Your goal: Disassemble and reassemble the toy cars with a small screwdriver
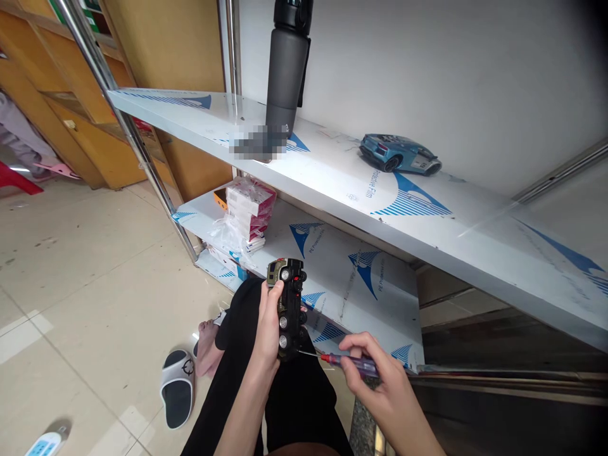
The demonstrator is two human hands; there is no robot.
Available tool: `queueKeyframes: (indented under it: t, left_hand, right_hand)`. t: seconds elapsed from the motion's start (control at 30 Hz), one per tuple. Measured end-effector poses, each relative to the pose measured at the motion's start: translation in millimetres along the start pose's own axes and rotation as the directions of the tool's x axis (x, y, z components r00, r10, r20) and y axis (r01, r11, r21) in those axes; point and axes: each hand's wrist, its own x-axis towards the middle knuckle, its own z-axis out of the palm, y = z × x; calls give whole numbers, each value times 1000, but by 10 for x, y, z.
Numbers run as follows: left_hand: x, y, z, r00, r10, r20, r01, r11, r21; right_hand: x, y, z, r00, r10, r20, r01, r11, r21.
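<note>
My left hand (268, 323) grips a small olive-and-black toy off-road car (289, 310), which stands on end with its underside and black wheels turned toward me. My right hand (365, 373) pinches a slim screwdriver (349, 362) with a red and translucent purple handle. Its thin steel shaft points left, and the tip reaches the lower part of the car's underside. The car rests just above my black trousers (297, 405).
A metal shelving unit with film-covered shelves (418, 206) stands ahead. A blue toy sports car (398, 154) and a black water bottle (287, 69) sit on the upper shelf, with stacked red-and-white boxes (251, 212) below. A black-and-white slipper (177, 387) lies on the tiled floor.
</note>
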Motion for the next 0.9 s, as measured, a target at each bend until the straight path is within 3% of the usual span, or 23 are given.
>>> queueKeyframes:
  t: [0.17,0.53,0.77,0.9]
  left_hand:
    - [18,-23,-8,1000,-3,-15,3,1000,4]
    - [-9,65,32,997,-67,-45,66,997,-32]
    - [8,52,16,994,-97,-51,94,994,-59]
    - [6,59,11,994,-98,-38,95,993,-76]
  right_hand:
    - [-7,-26,-5,991,-130,-32,128,991,-40]
    - [-15,-37,-13,993,-108,-43,111,992,56]
    - [-36,43,-41,997,33,-73,-21,986,165]
    - [-53,220,-176,956,204,-210,-137,946,294]
